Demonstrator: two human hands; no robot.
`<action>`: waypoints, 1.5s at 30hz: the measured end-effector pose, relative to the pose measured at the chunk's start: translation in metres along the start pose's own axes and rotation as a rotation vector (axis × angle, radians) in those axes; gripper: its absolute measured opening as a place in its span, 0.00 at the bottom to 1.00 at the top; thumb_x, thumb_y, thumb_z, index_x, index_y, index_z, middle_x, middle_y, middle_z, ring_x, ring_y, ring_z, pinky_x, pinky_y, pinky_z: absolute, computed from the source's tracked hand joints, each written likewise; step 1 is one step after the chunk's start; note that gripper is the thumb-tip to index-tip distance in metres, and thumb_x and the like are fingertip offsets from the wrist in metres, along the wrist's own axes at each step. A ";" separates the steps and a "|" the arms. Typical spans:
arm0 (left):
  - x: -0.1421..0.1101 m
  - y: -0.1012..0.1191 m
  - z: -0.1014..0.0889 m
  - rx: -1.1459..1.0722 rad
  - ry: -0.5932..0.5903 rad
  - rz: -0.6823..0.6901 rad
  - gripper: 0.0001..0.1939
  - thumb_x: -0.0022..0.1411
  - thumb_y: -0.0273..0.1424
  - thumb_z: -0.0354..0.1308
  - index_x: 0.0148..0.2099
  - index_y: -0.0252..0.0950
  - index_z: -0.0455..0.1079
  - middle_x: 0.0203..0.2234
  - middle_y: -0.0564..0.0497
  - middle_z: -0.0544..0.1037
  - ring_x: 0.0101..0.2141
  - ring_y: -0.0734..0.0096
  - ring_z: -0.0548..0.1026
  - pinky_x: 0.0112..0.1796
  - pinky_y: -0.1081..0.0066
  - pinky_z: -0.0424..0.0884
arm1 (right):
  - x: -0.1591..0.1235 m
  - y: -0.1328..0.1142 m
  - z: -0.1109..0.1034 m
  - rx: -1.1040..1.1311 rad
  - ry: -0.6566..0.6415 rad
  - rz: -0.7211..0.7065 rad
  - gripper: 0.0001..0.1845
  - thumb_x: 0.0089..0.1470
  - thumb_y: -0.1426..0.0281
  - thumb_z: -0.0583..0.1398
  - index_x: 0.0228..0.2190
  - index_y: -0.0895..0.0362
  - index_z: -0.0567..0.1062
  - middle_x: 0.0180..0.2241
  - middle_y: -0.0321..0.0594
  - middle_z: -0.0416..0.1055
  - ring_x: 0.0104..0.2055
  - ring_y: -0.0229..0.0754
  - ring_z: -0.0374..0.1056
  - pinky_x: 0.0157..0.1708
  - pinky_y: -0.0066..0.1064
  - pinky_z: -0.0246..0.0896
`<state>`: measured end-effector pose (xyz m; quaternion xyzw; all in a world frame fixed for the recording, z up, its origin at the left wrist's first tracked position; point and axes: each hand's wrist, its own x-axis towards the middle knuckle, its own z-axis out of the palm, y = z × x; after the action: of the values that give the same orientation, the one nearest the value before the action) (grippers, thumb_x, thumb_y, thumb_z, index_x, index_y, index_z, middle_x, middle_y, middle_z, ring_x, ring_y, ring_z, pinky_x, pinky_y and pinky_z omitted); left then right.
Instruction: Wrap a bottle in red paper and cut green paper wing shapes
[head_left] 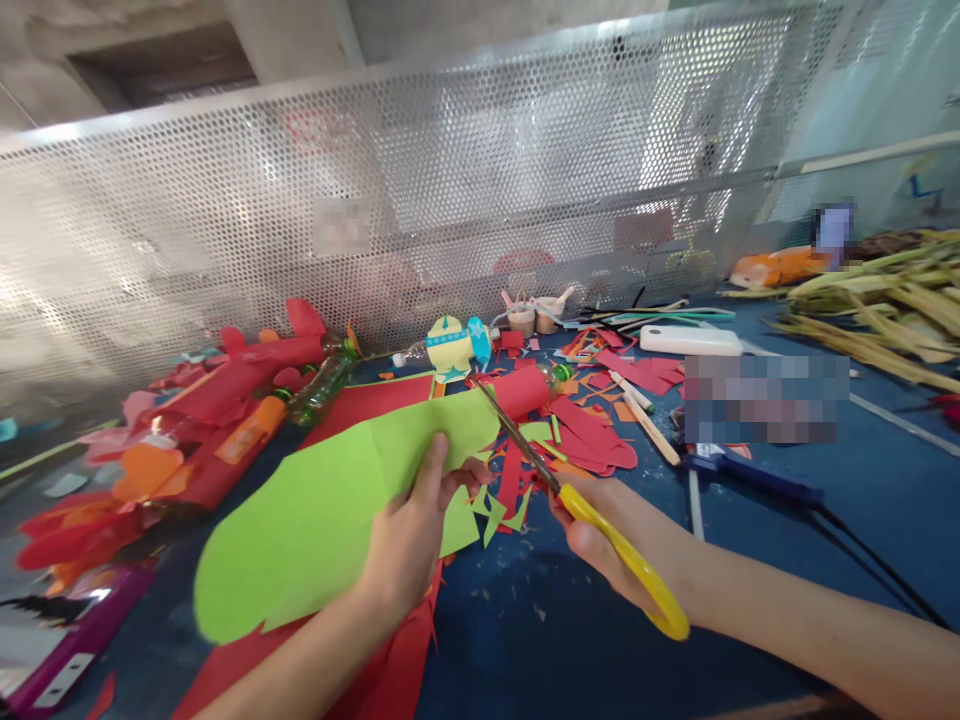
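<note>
My left hand (411, 535) grips a large folded sheet of light green paper (315, 520) near its right edge, thumb on top. My right hand (622, 545) is closed on a pair of yellow-handled scissors (600, 530). The metal blades (514, 432) point up and left, and their tips lie against the green paper's upper right edge. Small green offcuts (495, 508) lie on the blue table (540, 620) between my hands.
Red paper scraps (592, 420), a red-wrapped bottle (525, 390), red paper craft pieces (225, 420), a white case (690, 340), wooden sticks (649, 425), a dark blue tool with a cable (757, 482) and dried leaves (877, 310) litter the table. A perforated metal screen (450, 200) stands behind.
</note>
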<state>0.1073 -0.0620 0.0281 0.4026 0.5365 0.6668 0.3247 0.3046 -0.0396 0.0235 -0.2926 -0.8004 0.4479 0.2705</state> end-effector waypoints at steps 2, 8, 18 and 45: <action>0.001 0.003 0.002 -0.055 -0.031 -0.043 0.13 0.54 0.42 0.61 0.31 0.36 0.73 0.21 0.51 0.75 0.26 0.64 0.74 0.36 0.65 0.69 | 0.000 0.001 0.000 -0.012 0.001 0.019 0.36 0.47 0.34 0.42 0.23 0.56 0.58 0.20 0.32 0.53 0.21 0.32 0.46 0.19 0.27 0.40; 0.001 0.011 0.009 -0.250 -0.020 -0.067 0.10 0.53 0.35 0.64 0.31 0.34 0.72 0.22 0.54 0.74 0.23 0.70 0.73 0.30 0.69 0.68 | 0.000 0.003 0.000 -0.037 0.013 -0.005 0.35 0.48 0.35 0.42 0.23 0.56 0.57 0.21 0.32 0.53 0.21 0.33 0.45 0.20 0.28 0.39; 0.017 0.007 0.006 -0.335 0.041 -0.006 0.11 0.49 0.33 0.66 0.34 0.31 0.74 0.26 0.50 0.78 0.24 0.69 0.75 0.26 0.70 0.72 | 0.001 0.006 -0.003 -0.141 -0.034 0.012 0.35 0.47 0.34 0.40 0.23 0.55 0.56 0.19 0.32 0.53 0.21 0.34 0.46 0.20 0.29 0.37; 0.028 0.002 -0.001 -0.286 0.030 0.035 0.15 0.51 0.42 0.64 0.32 0.34 0.73 0.24 0.50 0.79 0.23 0.70 0.75 0.20 0.74 0.69 | -0.004 0.008 0.000 -0.038 -0.154 -0.093 0.34 0.52 0.38 0.38 0.26 0.55 0.58 0.22 0.36 0.62 0.20 0.34 0.58 0.18 0.27 0.50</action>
<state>0.0933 -0.0393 0.0353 0.3514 0.4335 0.7481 0.3591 0.3088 -0.0388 0.0164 -0.2247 -0.8399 0.4410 0.2230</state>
